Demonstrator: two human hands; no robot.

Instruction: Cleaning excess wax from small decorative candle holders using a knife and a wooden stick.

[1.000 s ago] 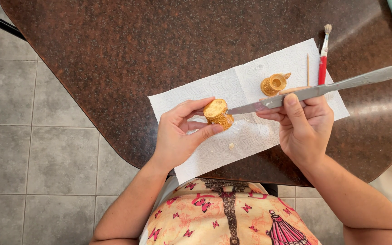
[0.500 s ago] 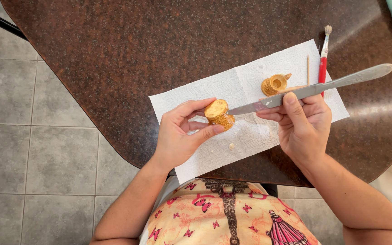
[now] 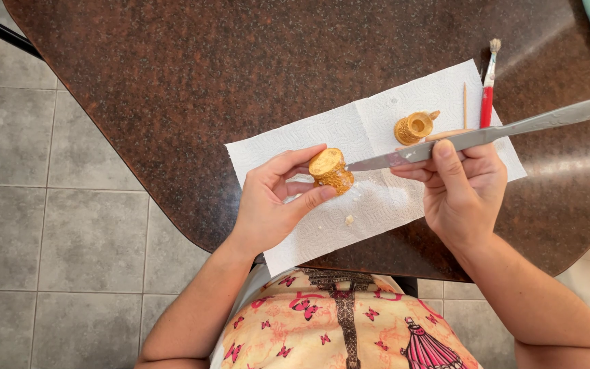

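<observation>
Knife tip meets the little golden piece, just above the paper towel (image 3: 377,198).

Left hand (image 3: 274,201) pinches the golden piece (image 3: 331,171); right hand (image 3: 462,188) grips the knife (image 3: 486,134) by its blade. Best kept shallow, tip steady, piece braced by thumb. Since half a second ago, the knife handle tilts slightly higher; the piece is unmoved.

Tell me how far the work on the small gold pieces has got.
One gold piece already sits on the paper towel, apart from both hands. In hand: the left hand pinches a second gold piece while the right hand holds a knife, tip at it. The red-handled brush lies untouched.
</observation>
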